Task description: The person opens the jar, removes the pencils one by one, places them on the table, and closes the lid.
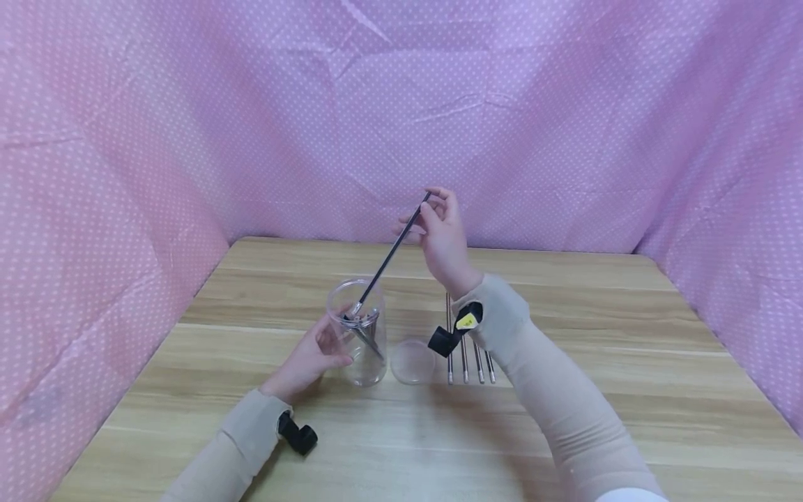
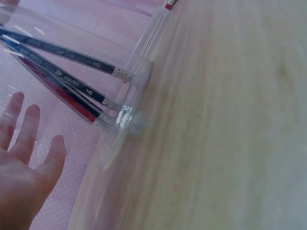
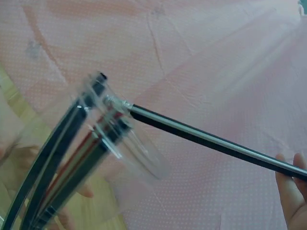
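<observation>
My right hand (image 1: 445,240) pinches a dark pencil (image 1: 394,249) near its upper end. The pencil slants down to the left, its metal-banded eraser end at the mouth of a clear jar (image 1: 369,375). At the jar's left side, my left hand (image 1: 305,364) holds it, thumb in front and fingers behind. Through the wall, the left wrist view shows several pencils (image 2: 72,56) leaning inside, dark ones marked HB and a red one, eraser ends at the base. Their upper ends blur together in the right wrist view.
A clear round lid (image 1: 412,362) lies flat just right of the jar. Further right, several pencils (image 1: 465,366) lie side by side on the wooden table (image 1: 627,376), partly hidden under my right wrist. Pink dotted cloth (image 1: 401,104) hangs behind and on both sides.
</observation>
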The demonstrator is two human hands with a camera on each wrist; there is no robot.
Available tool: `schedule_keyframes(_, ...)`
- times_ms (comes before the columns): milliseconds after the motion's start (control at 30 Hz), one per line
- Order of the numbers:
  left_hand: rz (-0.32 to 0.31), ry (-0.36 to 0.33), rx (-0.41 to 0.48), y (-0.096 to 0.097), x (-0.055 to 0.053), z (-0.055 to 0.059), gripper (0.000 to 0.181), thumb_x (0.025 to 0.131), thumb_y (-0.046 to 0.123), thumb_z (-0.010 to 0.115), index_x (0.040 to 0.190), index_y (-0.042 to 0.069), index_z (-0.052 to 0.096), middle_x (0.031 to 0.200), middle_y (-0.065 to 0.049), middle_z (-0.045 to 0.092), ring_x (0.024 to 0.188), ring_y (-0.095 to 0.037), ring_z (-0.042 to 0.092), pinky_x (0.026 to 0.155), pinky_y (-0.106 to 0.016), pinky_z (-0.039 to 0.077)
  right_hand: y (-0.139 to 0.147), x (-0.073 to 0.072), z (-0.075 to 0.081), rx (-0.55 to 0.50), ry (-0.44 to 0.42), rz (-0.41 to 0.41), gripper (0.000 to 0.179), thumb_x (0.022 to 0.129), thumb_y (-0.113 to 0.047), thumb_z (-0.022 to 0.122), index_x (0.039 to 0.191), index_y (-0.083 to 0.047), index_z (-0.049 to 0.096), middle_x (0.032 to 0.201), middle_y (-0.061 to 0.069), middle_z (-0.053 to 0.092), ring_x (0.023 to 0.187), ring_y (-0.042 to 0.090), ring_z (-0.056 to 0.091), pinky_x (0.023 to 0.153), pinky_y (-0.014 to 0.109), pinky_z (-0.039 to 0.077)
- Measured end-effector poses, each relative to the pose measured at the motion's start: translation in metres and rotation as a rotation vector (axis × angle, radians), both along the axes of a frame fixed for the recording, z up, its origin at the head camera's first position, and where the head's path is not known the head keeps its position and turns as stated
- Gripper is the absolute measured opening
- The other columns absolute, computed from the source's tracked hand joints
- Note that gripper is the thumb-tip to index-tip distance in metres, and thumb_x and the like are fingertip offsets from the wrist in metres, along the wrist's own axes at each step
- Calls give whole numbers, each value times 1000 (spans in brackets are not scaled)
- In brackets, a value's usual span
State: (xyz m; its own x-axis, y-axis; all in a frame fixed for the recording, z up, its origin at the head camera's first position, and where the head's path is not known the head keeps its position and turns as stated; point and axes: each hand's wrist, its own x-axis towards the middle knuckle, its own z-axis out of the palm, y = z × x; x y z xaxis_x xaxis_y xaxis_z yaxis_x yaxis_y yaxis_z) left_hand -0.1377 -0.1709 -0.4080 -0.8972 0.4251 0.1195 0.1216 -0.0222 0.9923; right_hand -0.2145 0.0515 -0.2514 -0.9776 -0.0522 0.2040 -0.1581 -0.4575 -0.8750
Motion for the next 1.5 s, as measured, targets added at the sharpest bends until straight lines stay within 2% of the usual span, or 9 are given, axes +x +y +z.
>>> schedule_keyframes(100,-13,10,19,0,0,1,90,75,-7,66,150,3,16,147,-2,42,130,-7,42,109,-20,32,6,-5,0,-37,-37,-14,24,101,-2,32,123,-9,35,104,4,42,73,13,60,70,30,60)
schedule_keyframes(167,-32,18,37,0,-1,1,90,76,-11,64,149,1,13,149,-7,39,129,-4,42,109,-19,32,9,-8,0,-42,-67,-18,23,101,-3,32,123,-9,35,102,3,43,75,13,59,74,32,60)
schedule_keyframes(333,-42,36,40,0,-1,1,90,76,-12,63,150,2,13,149,-27,26,128,0,41,113,-31,27,21,-12,-1,-36,-147,-1,21,101,-4,33,119,-11,38,98,2,43,77,13,58,76,32,59)
schedule_keyframes(400,-41,42,46,0,-1,1,90,76,-12,63,150,3,14,149,-27,26,127,3,41,113,-31,26,25,-13,-2,-15,-170,16,19,101,-4,33,116,-13,39,100,2,42,78,14,57,76,30,59)
schedule_keyframes(533,-33,39,58,1,0,1,90,75,-14,62,150,2,14,148,-29,24,126,4,42,111,-22,29,34,-13,-10,67,-200,46,21,100,-2,34,116,-13,41,102,1,40,79,14,56,80,32,58)
schedule_keyframes(800,-37,61,47,0,-2,-1,91,75,-12,64,148,-4,10,147,-30,26,125,6,42,111,-21,30,47,-12,-30,258,-228,136,39,99,-2,36,138,-4,32,102,3,41,80,13,56,76,30,59)
schedule_keyframes(1033,-46,66,71,-1,-2,-3,91,75,-8,66,148,-3,12,148,-24,31,126,4,43,109,-19,31,57,-7,-47,431,-192,219,36,99,-3,37,135,-4,34,102,4,45,81,15,57,79,37,59)
schedule_keyframes(1200,-20,34,33,-1,-1,0,94,74,-6,68,149,-1,11,148,-26,29,124,7,43,106,-13,32,70,-5,-60,543,-163,260,35,100,-4,36,135,-3,34,99,5,47,80,14,58,78,39,59)
schedule_keyframes(1500,-6,20,9,1,1,2,95,73,-4,69,149,0,12,149,-26,28,124,9,41,104,-9,31,104,-4,-81,618,-178,247,38,100,-3,33,138,0,29,99,7,45,81,16,57,80,43,58)
